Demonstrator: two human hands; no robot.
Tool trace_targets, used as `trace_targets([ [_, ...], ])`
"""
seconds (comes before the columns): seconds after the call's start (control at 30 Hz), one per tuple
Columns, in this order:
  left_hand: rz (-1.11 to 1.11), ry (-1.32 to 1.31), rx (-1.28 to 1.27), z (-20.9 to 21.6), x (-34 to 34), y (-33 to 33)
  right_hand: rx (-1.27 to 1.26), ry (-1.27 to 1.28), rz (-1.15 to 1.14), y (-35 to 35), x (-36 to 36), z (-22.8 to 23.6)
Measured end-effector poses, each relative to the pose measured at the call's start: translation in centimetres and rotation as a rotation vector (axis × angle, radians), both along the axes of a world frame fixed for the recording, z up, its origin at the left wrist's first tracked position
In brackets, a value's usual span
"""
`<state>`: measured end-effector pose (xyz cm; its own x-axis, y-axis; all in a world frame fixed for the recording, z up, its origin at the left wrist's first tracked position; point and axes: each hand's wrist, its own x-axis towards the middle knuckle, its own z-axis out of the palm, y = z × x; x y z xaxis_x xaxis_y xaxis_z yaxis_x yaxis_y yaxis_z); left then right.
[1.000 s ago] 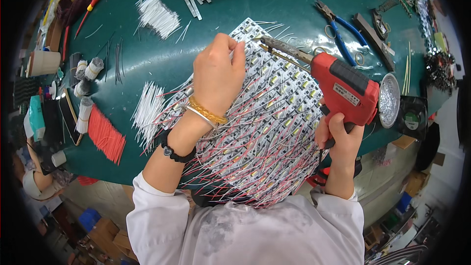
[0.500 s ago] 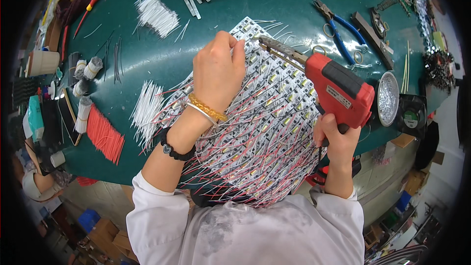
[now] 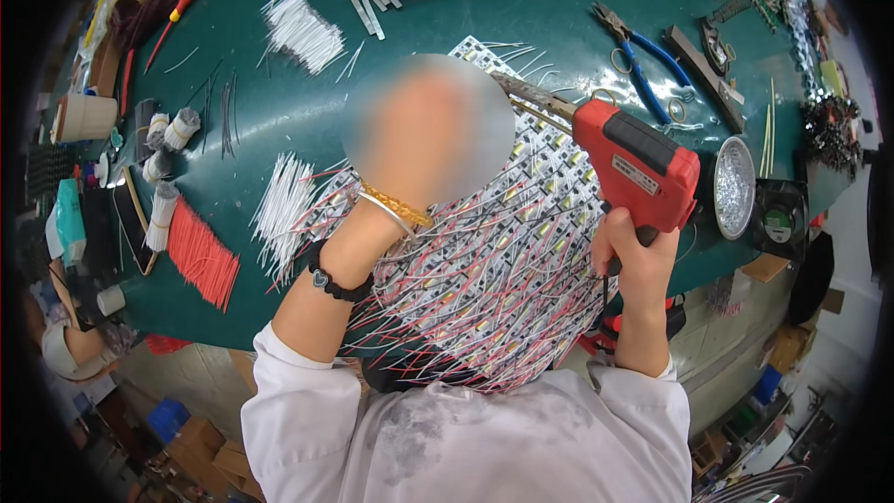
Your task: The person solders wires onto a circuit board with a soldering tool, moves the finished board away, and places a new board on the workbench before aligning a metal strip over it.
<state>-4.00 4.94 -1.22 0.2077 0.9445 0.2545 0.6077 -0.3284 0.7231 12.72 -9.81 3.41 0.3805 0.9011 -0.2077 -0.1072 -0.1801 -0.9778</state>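
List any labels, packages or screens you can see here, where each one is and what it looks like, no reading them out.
Label: a pale rectangular sticker on the side of the red soldering gun, held in the right hand.
Teal package: a small box at the bench's left edge, beside a dark flat case.
Blue crate: on the floor, lower left, among brown cardboard boxes.
Screens: none visible.
The left hand's area is blurred.

Single head-worn fisheye view, steeply downward, close over green worktable (image 3: 521, 0).
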Motion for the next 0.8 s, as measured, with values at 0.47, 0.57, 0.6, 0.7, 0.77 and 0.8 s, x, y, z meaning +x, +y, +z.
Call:
trace_targets([
  [0.47, -0.008, 0.003, 0.008, -0.1, 0.1, 0.1, -0.008, -0.035, -0.049, -0.9, -0.3, 0.4],
  [0.57, -0.013, -0.005, -0.029, 0.1, 0.1, 0.0, 0.057, -0.171, -0.035, -1.3, -0.5, 0.6],
  [0.6, -0.024, -0.011, -0.026, 0.1, 0.2, 0.0, 0.060, -0.177, -0.046, -1.8, -0.3, 0.5],
  [0.7, 0.001, -0.004, 0.016, -0.4, 0.3, 0.0, 0.171, -0.236, -0.204, -4.5, 0.4, 0.7],
  [0.77, -0.014, 0.003, 0.019, -0.1, 0.3, 0.1, 0.240, -0.396, -0.357, -6.5, 0.8, 1.5],
  [0.8, 0.002, 0.030, 0.021, -0.1, 0.0, 0.1, 0.310, -0.535, -0.479, -7.6, 1.2, 1.8],
])
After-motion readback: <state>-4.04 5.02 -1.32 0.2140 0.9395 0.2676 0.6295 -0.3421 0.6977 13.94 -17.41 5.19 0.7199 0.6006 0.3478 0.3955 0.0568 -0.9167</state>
